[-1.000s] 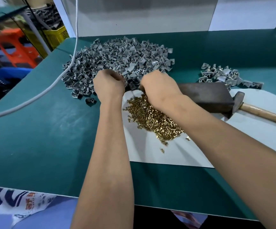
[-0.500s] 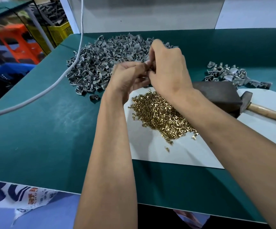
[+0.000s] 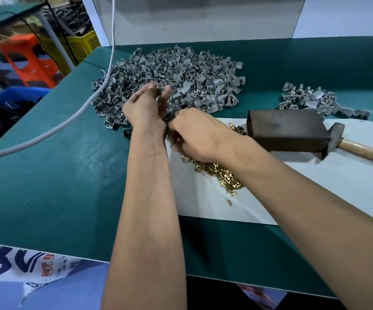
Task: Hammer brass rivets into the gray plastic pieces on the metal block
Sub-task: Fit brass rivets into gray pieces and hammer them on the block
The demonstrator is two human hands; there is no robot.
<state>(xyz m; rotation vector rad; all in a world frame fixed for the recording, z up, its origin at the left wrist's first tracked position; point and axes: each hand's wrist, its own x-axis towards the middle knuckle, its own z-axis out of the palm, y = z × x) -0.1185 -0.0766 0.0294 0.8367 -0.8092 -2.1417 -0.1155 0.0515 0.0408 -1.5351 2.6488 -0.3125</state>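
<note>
My left hand (image 3: 146, 106) is raised at the near edge of the big heap of gray plastic pieces (image 3: 194, 77), pinching one small gray piece (image 3: 158, 87) at its fingertips. To its right, my right hand (image 3: 194, 134) is down on the pile of brass rivets (image 3: 216, 172), fingers curled and pinching among them; the fingertips are hidden. The dark metal block (image 3: 288, 128) lies to the right on a white sheet (image 3: 315, 189), nothing on its top face. A hammer (image 3: 334, 137) leans against the block's right end, wooden handle pointing right.
A smaller heap of gray pieces (image 3: 310, 101) lies behind the block. A white cable (image 3: 84, 108) hangs across the left of the green table (image 3: 58, 175). Beyond the table's left edge stand an orange stool (image 3: 29, 61) and a yellow crate (image 3: 80, 45).
My hands were joined above the gray heap; they have come apart. The right hand dropped to the rivet pile, and the left stayed up holding the gray piece.
</note>
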